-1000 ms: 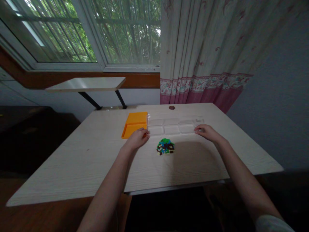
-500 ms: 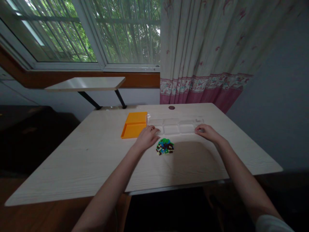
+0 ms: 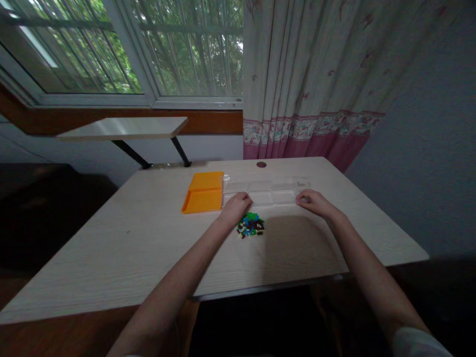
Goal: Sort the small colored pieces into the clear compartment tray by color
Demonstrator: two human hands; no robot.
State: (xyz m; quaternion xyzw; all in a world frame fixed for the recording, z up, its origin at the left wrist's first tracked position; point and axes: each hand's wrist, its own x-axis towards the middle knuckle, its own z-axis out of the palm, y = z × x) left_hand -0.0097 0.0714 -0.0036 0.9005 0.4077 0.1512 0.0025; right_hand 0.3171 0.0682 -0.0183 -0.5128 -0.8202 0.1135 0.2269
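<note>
A clear plastic tray with several compartments [image 3: 260,198] lies across the middle of the table. My right hand [image 3: 314,202] is closed at its right end, with thumb and finger pinched on the edge. My left hand [image 3: 236,207] rests at the tray's near rim, left of the middle, its fingers drawn together and bent down; whatever they hold is too small to make out. Just beside that hand, on the near side of the tray, lies a loose pile of tiny green, blue, dark brown and cream bricks [image 3: 252,226].
An open orange plastic case [image 3: 203,193] lies flat against the tray's left end. A raised shelf [image 3: 130,128] on black legs stands at the back left of the pale wooden table [image 3: 148,248]. Behind are a window and a curtain [image 3: 297,99]. A round hole [image 3: 261,164] sits near the back edge.
My left hand has shifted right along the tray's near side, its fingers closing together. My right hand stays at the tray's right end. The whole view has slid slightly left.
</note>
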